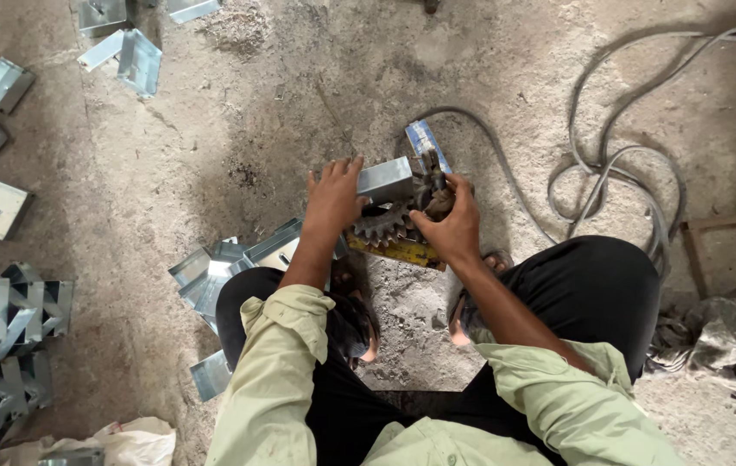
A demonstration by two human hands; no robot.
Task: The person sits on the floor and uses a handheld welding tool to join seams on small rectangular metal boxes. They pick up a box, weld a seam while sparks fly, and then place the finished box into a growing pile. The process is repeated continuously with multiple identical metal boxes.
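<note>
Left hand (334,200): fingers spread, pressing a folded sheet-metal bracket (386,179) seated in the geared hand tool (389,226) just beyond the fingertips. Right hand (449,223): fingers curled around the tool's handle. Formed brackets (5,324) stacked well left; loose blanks (230,263) beside left wrist remain.

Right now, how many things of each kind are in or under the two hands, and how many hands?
Hands: 2, the left hand and the right hand
Folded metal pieces under the left hand: 1, the metal piece
Gear tools: 1, the gear tool with a yellow base, gripped by the right hand
Total: 4
</note>
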